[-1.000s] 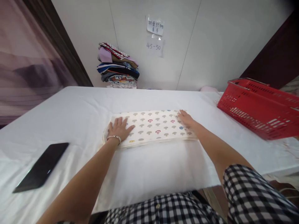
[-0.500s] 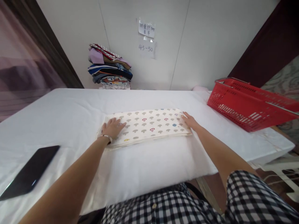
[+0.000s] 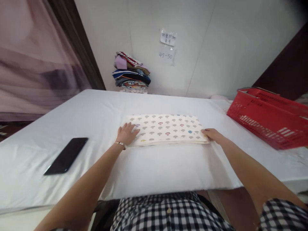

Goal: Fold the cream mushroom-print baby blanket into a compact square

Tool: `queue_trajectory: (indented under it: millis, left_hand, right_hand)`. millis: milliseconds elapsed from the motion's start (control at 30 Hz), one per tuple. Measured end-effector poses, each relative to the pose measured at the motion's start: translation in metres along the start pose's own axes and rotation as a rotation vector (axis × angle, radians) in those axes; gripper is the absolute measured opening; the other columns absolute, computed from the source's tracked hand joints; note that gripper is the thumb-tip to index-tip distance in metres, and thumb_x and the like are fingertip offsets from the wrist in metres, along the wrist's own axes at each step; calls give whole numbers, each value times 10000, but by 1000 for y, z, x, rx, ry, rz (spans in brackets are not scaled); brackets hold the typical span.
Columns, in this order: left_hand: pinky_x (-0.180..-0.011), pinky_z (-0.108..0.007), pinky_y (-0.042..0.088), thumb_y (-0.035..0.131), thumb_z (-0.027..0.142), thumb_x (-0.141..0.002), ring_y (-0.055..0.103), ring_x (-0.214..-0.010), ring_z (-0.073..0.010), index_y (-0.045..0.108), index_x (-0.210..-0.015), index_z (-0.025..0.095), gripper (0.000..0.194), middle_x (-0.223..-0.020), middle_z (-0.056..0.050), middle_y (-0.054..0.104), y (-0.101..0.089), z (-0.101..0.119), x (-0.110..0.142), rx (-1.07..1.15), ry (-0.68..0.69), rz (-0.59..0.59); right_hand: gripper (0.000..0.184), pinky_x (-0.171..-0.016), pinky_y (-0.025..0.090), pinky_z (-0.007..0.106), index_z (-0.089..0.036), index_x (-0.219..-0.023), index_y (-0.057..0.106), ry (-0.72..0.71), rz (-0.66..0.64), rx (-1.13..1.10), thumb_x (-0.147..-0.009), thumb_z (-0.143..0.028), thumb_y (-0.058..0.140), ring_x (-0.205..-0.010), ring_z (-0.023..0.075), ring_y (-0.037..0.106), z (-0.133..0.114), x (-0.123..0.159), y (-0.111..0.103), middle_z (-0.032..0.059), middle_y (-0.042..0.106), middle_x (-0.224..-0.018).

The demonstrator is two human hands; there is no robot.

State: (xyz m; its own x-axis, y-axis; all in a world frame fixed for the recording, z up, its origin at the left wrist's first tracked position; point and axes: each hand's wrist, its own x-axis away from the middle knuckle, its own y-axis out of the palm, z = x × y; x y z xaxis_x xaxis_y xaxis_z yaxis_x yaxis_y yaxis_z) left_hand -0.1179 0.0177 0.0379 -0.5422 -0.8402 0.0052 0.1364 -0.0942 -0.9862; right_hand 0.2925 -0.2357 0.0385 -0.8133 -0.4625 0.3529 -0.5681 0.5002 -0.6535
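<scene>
A cream cloth (image 3: 163, 128) printed with grey mushrooms and a few red, blue and yellow ones lies folded into a long strip on the white-covered table. On its left end rests my left hand (image 3: 127, 133), palm down with the fingers spread, a bracelet round the wrist. My right hand (image 3: 213, 134) is at the near right corner of the cloth, fingers together and closed on its edge. The layers show along the cloth's near side.
A black phone (image 3: 66, 156) lies to the left on the white tablecloth (image 3: 103, 109). To the right stands a red plastic basket (image 3: 269, 118) with metal handles. A stack of folded fabrics (image 3: 132, 73) is beyond the far edge, by a wall with paper notes (image 3: 167, 46).
My right hand has slid from the cloth's right end toward its near right corner and closed there. My left hand stays on the left end. The whole view has shifted.
</scene>
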Motion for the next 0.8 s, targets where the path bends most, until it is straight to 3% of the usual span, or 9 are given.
queue_trajectory:
  millis: [100, 300, 433, 533, 633, 800]
  left_hand:
    - [-1131, -484, 117, 272, 559, -884, 157, -1405, -252, 420, -1354, 242, 586, -1507, -40, 281, 5, -6, 8, -39, 33, 81]
    - [-1129, -500, 107, 280, 573, -879, 151, -1403, -260, 395, -1369, 245, 600, -1501, -30, 296, 15, -11, 11, -23, 39, 37]
    - [-1129, -496, 88, 293, 575, -880, 153, -1404, -259, 415, -1354, 245, 590, -1503, -56, 289, 8, -3, 10, 47, -27, 38]
    - [-1134, -483, 41, 340, 573, -872, 130, -1410, -256, 408, -1361, 255, 587, -1510, -59, 270, 8, 7, 12, 41, 29, 107]
    - [-1130, -491, 37, 347, 587, -862, 106, -1415, -256, 381, -1379, 268, 608, -1519, -40, 249, 14, 12, 12, 69, 97, 8]
    - [-1121, -518, 72, 316, 618, -848, 123, -1411, -265, 392, -1365, 273, 626, -1525, -39, 233, 9, 14, 5, 105, 49, -113]
  right_hand:
    - [325, -585, 516, 267, -140, -925, 671, 30, -46, 7, -724, -395, 683, -781, 213, 648, -2, 2, 0, 122, 696, -925]
    - [263, -676, 547, 272, -161, -848, 642, 50, -176, -101, -738, -399, 670, -843, 211, 666, -2, 3, -1, 120, 708, -930]
    - [242, -737, 552, 283, -144, -819, 641, 86, -288, -241, -766, -380, 630, -892, 220, 666, 6, -5, 1, 142, 706, -956]
    - [265, -746, 557, 305, -147, -813, 643, 56, -312, -213, -762, -407, 621, -905, 237, 667, 10, -10, 1, 148, 707, -952]
    - [306, -733, 560, 315, -150, -839, 642, 32, -297, -164, -742, -439, 631, -913, 246, 666, 11, -9, 2, 151, 705, -967]
    - [442, -740, 552, 321, -149, -972, 635, 32, -200, -66, -714, -509, 638, -926, 257, 660, 11, -10, 1, 150, 678, -1065]
